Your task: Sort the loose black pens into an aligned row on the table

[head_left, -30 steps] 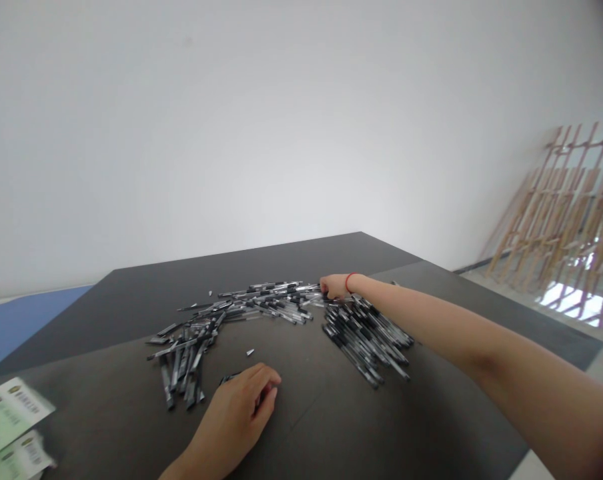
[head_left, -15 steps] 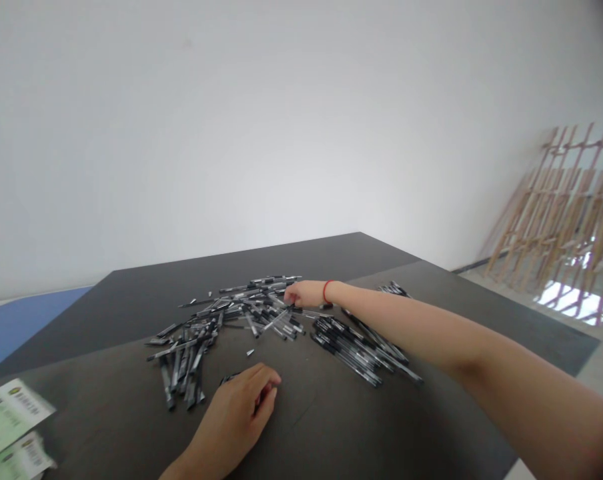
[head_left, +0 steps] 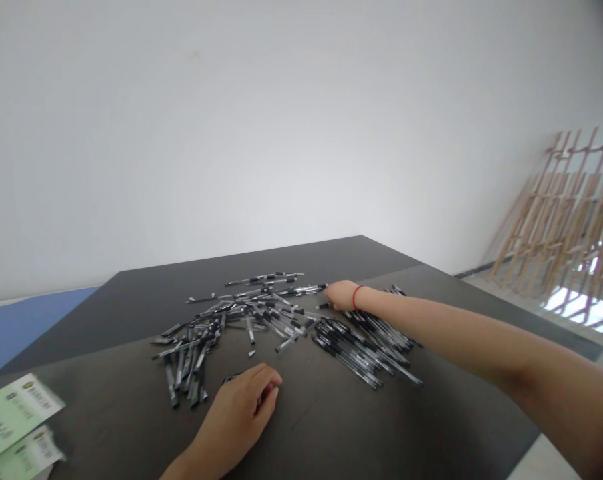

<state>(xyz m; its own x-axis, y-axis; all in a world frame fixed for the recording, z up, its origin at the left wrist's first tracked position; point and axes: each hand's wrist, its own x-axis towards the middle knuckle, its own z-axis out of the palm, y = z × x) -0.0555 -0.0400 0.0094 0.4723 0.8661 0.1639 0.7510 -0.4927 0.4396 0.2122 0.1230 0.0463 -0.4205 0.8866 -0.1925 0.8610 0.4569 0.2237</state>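
My right hand (head_left: 342, 295), with a red string at the wrist, is closed at the far side of the table. Slim black-and-clear pens (head_left: 305, 290) stick out leftward from its fingertips. Just below it lies a row of similar pens (head_left: 349, 353), roughly parallel. A loose heap of pens (head_left: 269, 317) spreads left of that hand, and a bundle of pens and caps (head_left: 189, 367) sits nearer on the left. Low in the middle, my left hand (head_left: 239, 417) rests on the table with curled fingers. Something dark shows behind its knuckles, mostly hidden.
Green-and-white printed packets (head_left: 16, 417) lie at the left front corner of the dark table (head_left: 381, 433). A white wall (head_left: 281, 133) rises behind. Wooden racks (head_left: 566, 213) lean at the right, and a blue surface (head_left: 31, 320) shows beyond the left edge.
My right hand has moved right, from the loose heap toward the parallel row, with pens trailing at its fingertips. The heap has spread a little. My left hand stays put.
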